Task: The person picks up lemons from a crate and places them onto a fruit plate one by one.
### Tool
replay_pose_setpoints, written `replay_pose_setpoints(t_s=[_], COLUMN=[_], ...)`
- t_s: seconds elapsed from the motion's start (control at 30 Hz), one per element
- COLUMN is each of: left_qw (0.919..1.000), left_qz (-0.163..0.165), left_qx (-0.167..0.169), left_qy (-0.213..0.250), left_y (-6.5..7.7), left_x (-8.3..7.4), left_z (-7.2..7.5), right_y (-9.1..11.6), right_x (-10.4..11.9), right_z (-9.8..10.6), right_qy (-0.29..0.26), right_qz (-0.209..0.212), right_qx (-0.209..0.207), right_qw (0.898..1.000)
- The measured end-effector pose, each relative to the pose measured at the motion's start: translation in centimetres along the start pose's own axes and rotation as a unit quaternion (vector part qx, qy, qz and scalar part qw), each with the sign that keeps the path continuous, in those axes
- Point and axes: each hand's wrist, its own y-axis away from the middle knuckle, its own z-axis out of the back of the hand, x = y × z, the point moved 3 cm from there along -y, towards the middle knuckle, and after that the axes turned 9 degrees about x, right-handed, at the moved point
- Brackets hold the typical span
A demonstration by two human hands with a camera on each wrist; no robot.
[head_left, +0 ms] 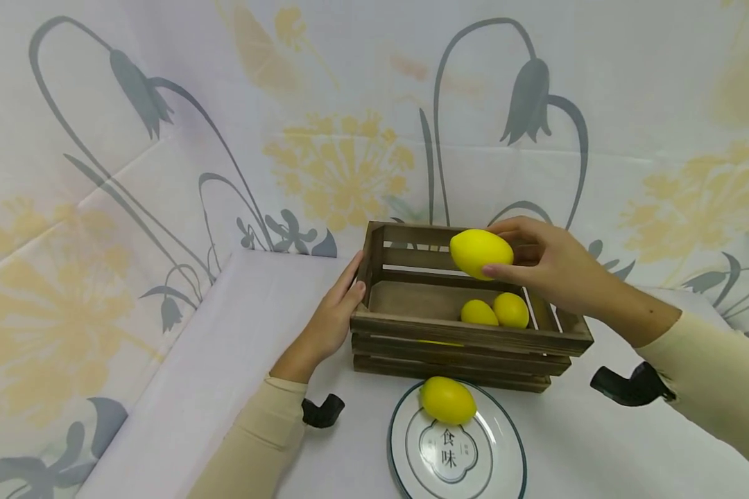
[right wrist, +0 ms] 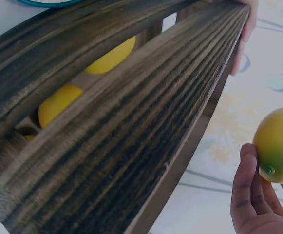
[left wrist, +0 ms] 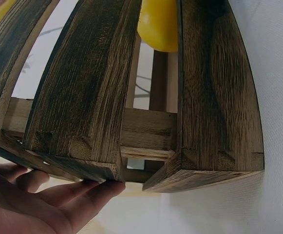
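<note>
- The right hand [head_left: 552, 267] pinches the held lemon [head_left: 481, 253] between thumb and fingers, raised over the right half of the wooden crate [head_left: 406, 326], nearer its back wall than its front.
- Seen along the crate, this lemon lies to the left of the right hand, touching the thumb and fingertips and standing out beyond them toward the crate's middle.
- Its long axis runs roughly along the crate's length, dipping a little toward the crate's right end. One tapered tip points toward the crate's left end; in the right wrist view, the greenish end with a small stem scar faces back toward the palm.
- The left hand [head_left: 333, 315] rests against the outside of the crate's left end, its fingers fairly straight and slightly spread, fingertips touching the wood.
- Inside the crate, near its right end and front wall, sit two lemons, a left one [head_left: 479, 312] and a right one [head_left: 510, 310], side by side. Which way each points cannot be told.
- In front of the crate, a round plate [head_left: 499, 450] with a dark rim bears another lemon [head_left: 447, 400] on its crate side; that lemon's long axis slants from back left to front right.
- Behind the crate hangs a flowered cloth [head_left: 349, 90].
</note>
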Motion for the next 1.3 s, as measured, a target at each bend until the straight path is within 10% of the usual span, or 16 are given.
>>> replay_pose_setpoints(t_s=[1.3], left_qw=[0.9998], left_qz=[0.006], left_qx=[-0.003], left_qy=[-0.016], left_y=[0.1], left_x=[-0.2], left_z=[-0.1], right_y=[5.1], right_x=[-0.2], right_z=[-3.1], right_qy=[-0.042], right_qz=[0.077], right_qx=[-0.061], right_qw=[0.994])
